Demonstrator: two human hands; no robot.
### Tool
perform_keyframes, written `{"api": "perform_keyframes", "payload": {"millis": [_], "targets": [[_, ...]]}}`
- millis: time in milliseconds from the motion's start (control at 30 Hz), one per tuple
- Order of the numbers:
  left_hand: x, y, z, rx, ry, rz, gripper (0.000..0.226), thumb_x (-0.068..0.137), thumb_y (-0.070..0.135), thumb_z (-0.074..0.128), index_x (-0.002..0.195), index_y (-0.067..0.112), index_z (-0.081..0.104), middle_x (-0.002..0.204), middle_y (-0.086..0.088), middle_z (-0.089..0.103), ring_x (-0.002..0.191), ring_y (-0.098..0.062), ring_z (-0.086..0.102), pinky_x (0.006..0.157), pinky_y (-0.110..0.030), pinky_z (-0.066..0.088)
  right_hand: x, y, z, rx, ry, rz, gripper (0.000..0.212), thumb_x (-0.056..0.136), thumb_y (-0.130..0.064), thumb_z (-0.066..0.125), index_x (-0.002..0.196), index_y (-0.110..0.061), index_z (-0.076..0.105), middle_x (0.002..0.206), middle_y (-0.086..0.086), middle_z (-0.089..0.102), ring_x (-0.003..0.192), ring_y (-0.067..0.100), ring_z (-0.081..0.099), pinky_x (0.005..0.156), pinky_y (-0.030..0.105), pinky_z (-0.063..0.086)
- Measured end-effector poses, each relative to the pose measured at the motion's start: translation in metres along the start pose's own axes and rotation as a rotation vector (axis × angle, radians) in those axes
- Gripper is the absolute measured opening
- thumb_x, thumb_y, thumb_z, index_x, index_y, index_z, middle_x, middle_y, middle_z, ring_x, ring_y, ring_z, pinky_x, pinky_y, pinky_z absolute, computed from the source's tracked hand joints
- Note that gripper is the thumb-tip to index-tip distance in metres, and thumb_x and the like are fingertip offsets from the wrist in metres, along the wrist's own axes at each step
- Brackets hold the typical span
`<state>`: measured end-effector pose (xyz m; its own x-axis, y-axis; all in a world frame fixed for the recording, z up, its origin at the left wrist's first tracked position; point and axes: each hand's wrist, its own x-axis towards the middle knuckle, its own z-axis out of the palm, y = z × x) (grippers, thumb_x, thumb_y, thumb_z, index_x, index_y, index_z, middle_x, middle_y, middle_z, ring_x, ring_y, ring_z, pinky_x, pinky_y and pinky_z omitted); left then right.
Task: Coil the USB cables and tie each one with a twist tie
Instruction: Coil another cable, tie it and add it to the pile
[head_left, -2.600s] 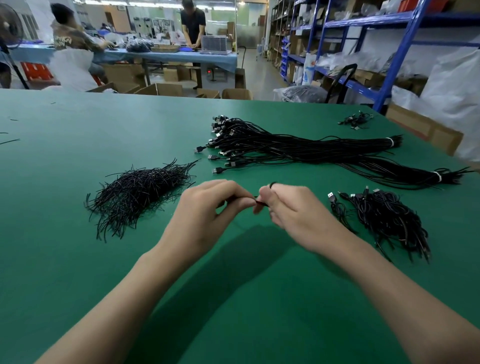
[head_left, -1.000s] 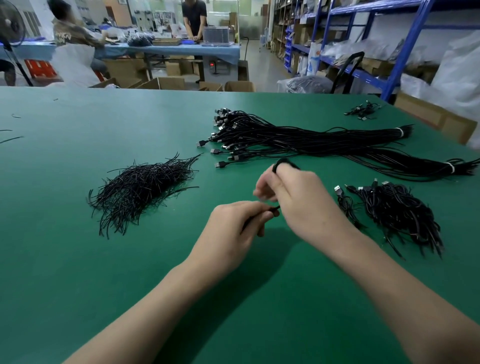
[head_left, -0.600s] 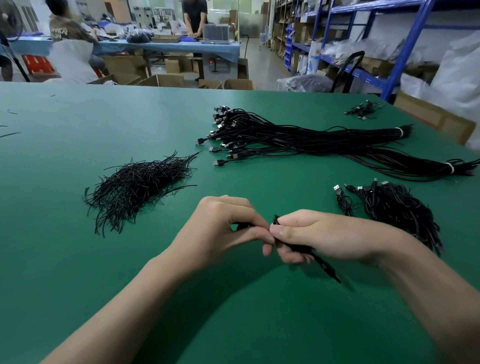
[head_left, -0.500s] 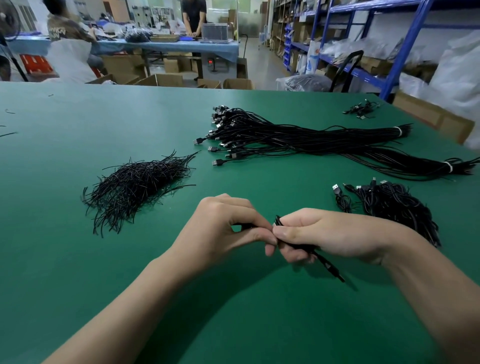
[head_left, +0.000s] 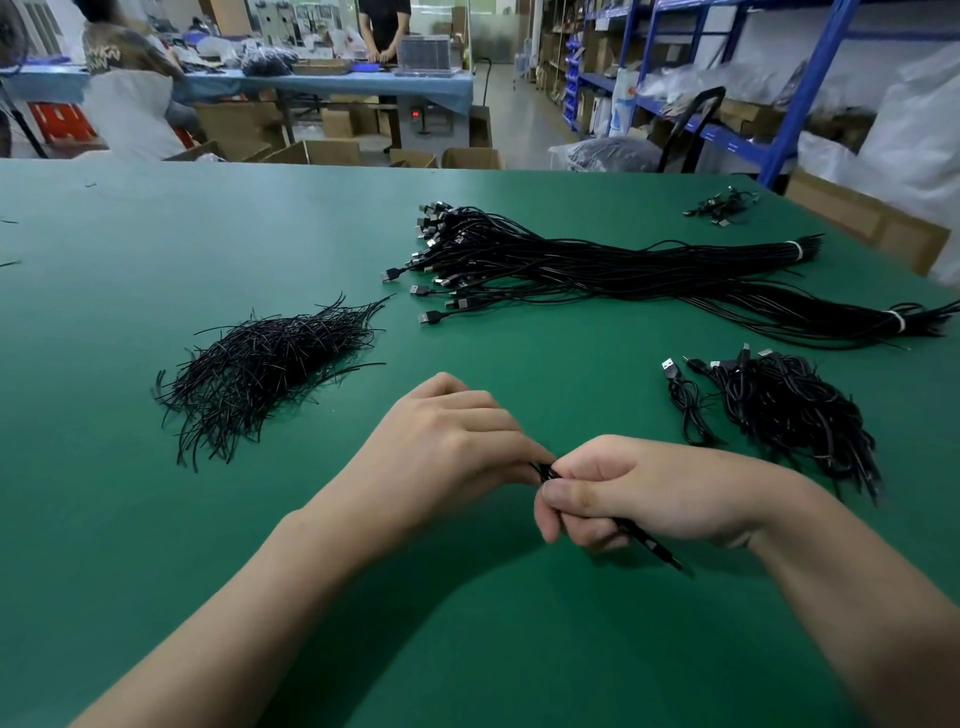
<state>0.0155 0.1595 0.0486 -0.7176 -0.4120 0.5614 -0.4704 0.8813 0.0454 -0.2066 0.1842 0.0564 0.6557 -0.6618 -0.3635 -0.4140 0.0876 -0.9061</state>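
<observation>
1. A coiled black USB cable (head_left: 550, 472) is being held just above the green table (head_left: 104, 519), near its front middle, pinched between both hands; most of the coil is hidden inside the fingers.
2. One end of the cable (head_left: 658, 550) is sticking out from under the right hand, pointing down and to the right over the table.
3. The right hand (head_left: 644, 493) is curling closed around the coil, thumb lying across the top.
4. The left hand (head_left: 447, 441) is closing its fingertips on the coil's left end, touching the right hand's fingertips; whether a twist tie is between them cannot be told.
5. A heap of loose black twist ties (head_left: 260, 371) is lying to the left of the hands, apart from them.
6. A pile of coiled, finished cables (head_left: 784, 415) is sitting to the right of the right hand, near it.
7. Long bundles of uncoiled USB cables (head_left: 597, 265) are stretching across the table beyond the hands, bound with white bands at their right ends.
8. A small clump of cables (head_left: 722, 205) is resting at the far right corner.
</observation>
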Motion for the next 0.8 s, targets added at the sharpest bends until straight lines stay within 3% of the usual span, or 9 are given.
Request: {"api": "perform_keyframes", "payload": {"millis": [133,267,467,633,800], "targets": [[-0.002,0.000,0.004,-0.018,-0.045,-0.035,0.018,0.095,0.034,0.066,0.093,0.022,0.079,0.081,0.008,0.070,0.074,-0.017,0.066,0.066,-0.035,0.051,0.002,0.002,-0.001,-0.036,0.025,-0.024,0.031,0.107,-0.024,0.045,0.095,-0.007,0.068,0.067,0.002,0.063,0.058,0.013,0.054,0.060,0.021,0.046],[-0.009,-0.005,0.014,-0.038,-0.095,-0.095,0.018,0.097,0.036,0.066,0.091,0.022,0.076,0.081,0.010,0.067,0.075,-0.015,0.064,0.066,-0.035,0.049,0.006,0.008,-0.003,-0.094,0.330,-0.042,0.021,0.103,-0.018,0.057,0.089,-0.008,0.068,0.074,0.007,0.075,0.061,0.015,0.065,0.062,0.028,0.054],[-0.016,-0.009,0.026,-0.085,-0.136,-0.192,0.017,0.096,0.041,0.064,0.094,0.029,0.076,0.082,0.013,0.067,0.077,-0.010,0.060,0.067,-0.038,0.047,0.012,0.017,0.008,-0.457,0.553,-0.080,0.018,0.098,-0.027,0.063,0.080,-0.028,0.064,0.066,-0.006,0.069,0.053,0.005,0.056,0.056,0.030,0.048],[-0.019,-0.009,0.028,-0.066,-0.120,-0.222,0.015,0.094,0.039,0.065,0.092,0.030,0.077,0.078,0.013,0.066,0.073,-0.009,0.060,0.065,-0.037,0.047,0.015,0.018,0.016,-0.525,0.552,-0.061,0.024,0.102,-0.039,0.048,0.083,-0.030,0.058,0.074,-0.007,0.068,0.063,0.014,0.058,0.062,0.035,0.048],[-0.019,-0.008,0.032,-0.044,-0.109,-0.246,0.016,0.093,0.041,0.064,0.091,0.032,0.078,0.078,0.014,0.067,0.073,-0.007,0.059,0.065,-0.027,0.035,0.013,0.026,0.022,-0.722,0.570,-0.058,0.016,0.105,-0.035,0.044,0.096,-0.026,0.053,0.077,-0.008,0.058,0.072,0.011,0.052,0.071,0.034,0.046]]}}
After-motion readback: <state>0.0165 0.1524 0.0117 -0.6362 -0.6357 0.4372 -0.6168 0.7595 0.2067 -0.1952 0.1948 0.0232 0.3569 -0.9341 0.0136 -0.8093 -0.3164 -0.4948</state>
